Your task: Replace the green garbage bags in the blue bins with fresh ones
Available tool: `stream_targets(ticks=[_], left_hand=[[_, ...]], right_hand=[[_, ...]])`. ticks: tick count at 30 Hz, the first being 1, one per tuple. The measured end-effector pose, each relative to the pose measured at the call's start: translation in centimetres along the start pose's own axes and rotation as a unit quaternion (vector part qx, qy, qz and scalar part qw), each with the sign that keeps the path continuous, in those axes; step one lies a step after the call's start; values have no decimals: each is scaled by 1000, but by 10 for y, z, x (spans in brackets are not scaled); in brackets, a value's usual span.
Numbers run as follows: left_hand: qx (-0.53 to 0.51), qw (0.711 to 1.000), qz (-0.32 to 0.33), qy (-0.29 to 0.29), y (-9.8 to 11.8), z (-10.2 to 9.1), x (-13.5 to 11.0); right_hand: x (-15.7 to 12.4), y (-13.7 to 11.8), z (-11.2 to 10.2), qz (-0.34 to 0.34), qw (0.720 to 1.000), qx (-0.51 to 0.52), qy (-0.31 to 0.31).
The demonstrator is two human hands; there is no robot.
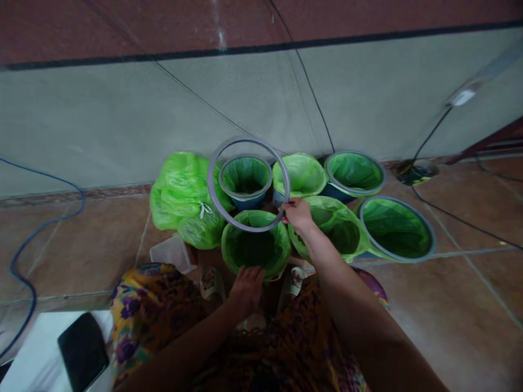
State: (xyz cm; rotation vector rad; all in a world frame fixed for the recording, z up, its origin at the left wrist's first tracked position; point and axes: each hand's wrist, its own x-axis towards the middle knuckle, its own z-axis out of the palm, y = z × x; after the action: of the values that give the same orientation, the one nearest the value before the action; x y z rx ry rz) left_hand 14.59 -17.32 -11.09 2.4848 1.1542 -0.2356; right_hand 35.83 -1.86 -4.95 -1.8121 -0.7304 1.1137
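My right hand point(298, 213) pinches a grey plastic ring point(212, 190) by its right edge and holds it tilted above the floor. Under the ring stands a small bin lined with a green bag point(255, 247). My left hand point(247, 286) rests against that bin's near side, fingers laid on the green liner. Through the ring I see a blue bin point(245, 179) with a green liner and a grey ring fitted on its rim.
Several more green-lined bins point(398, 228) stand along the wall, two with grey rings. A stuffed green bag point(182, 196) lies at the left, a clear plastic box point(171, 253) beside it. Cables cross the tiled floor point(469, 305). Sandals point(212, 283) lie near my knees.
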Motion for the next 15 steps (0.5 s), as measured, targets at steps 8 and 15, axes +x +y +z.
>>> stream_targets(ticks=[8, 15], left_hand=[[62, 997, 43, -21, -6, 12, 20], [127, 989, 70, -7, -89, -29, 16]], right_hand=[[-8, -7, -4, 15, 999, 40, -2], [-6, -8, -8, 23, 999, 24, -4]])
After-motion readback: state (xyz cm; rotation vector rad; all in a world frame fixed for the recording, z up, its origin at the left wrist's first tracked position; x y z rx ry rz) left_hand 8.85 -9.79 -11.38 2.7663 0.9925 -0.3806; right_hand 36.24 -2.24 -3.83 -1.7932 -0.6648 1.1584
